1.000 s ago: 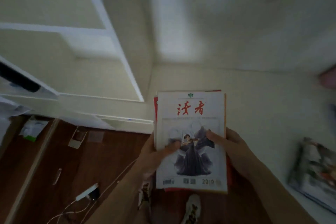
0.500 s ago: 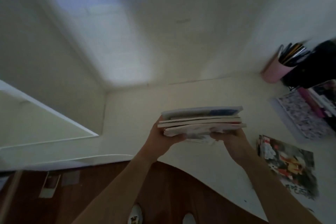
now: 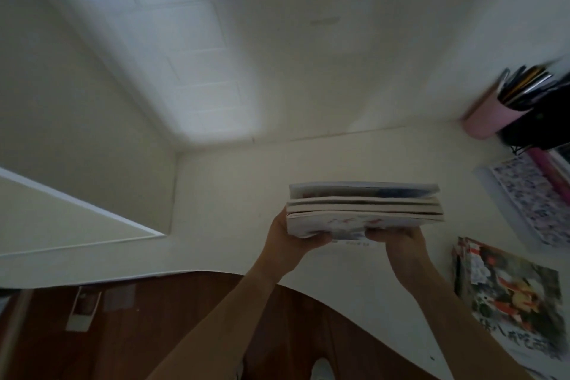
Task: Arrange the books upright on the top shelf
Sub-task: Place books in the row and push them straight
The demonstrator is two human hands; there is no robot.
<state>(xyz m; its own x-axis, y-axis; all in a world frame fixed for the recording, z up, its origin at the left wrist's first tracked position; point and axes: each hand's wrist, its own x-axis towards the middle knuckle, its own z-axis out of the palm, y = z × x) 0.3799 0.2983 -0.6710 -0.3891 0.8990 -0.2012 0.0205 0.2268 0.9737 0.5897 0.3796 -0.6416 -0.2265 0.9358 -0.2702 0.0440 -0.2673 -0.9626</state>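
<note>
Several thin books form 1 flat stack held above the white desk. Left hand and right hand each curl under its near edge, thumbs hidden. Risks: top book slides off on tilting upright; loose covers splay. Shelf board lies well left.

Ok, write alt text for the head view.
Both hands, left hand and right hand, hold a stack of books edge-on above a white desk. A magazine and a pink pen cup sit at right.
</note>
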